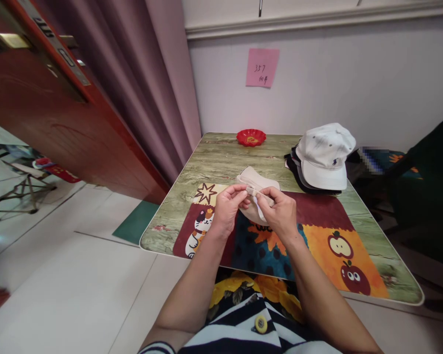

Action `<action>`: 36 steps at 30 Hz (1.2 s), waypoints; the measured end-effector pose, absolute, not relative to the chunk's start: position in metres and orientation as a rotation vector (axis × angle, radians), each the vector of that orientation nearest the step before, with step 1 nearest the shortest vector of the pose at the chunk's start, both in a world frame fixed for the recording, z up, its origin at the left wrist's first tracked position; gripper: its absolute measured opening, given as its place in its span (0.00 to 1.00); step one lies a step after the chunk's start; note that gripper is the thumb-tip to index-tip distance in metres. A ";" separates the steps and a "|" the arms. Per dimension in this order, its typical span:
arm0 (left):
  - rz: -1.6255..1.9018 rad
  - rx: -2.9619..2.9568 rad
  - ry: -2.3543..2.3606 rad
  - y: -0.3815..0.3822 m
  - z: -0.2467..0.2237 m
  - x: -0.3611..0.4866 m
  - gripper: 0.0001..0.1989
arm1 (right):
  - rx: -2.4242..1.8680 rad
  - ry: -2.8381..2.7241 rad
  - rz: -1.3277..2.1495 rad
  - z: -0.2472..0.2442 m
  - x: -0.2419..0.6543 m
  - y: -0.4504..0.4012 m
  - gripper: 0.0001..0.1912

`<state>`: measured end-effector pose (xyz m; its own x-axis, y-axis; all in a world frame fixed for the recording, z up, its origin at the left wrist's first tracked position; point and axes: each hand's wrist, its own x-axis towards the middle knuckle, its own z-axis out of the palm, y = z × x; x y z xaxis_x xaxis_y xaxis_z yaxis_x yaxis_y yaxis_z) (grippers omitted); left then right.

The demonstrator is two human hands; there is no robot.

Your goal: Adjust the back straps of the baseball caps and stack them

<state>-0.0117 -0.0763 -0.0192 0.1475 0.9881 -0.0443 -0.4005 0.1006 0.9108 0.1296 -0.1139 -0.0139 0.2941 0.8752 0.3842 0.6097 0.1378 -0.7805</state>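
A cream baseball cap (pixel 255 177) rests on the mat in the middle of the table, its brim toward the wall. With fingertips pinched, my left hand (pixel 226 207) grips one end of the cap's back strap. My right hand (pixel 281 210) pinches the other part of the same strap, close to the left fingers. The fingers partly cover the strap, so I cannot tell whether its ends are joined. Much of the crown lies behind my hands. To the right stands a stack of caps, with a white cap (pixel 327 152) on top and darker ones under it.
A colourful mat (pixel 328 211) covers the near part of the wood-patterned table (pixel 214 157). At the far edge sits a red scalloped dish (pixel 251 138). A pink note (pixel 262 68) is stuck to the wall. A brown door (pixel 77 128) and a purple curtain (pixel 147 73) stand at left.
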 end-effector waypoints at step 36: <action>1.166 1.069 0.855 -0.072 -0.015 -0.020 0.15 | -1.500 -1.387 0.551 -0.014 0.143 -0.115 0.12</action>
<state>-0.0197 -0.0720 -0.0145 0.2076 0.9782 0.0096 -0.2854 0.0512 0.9571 0.1431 -0.1148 -0.0138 0.2446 0.9283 0.2802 0.4829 0.1339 -0.8654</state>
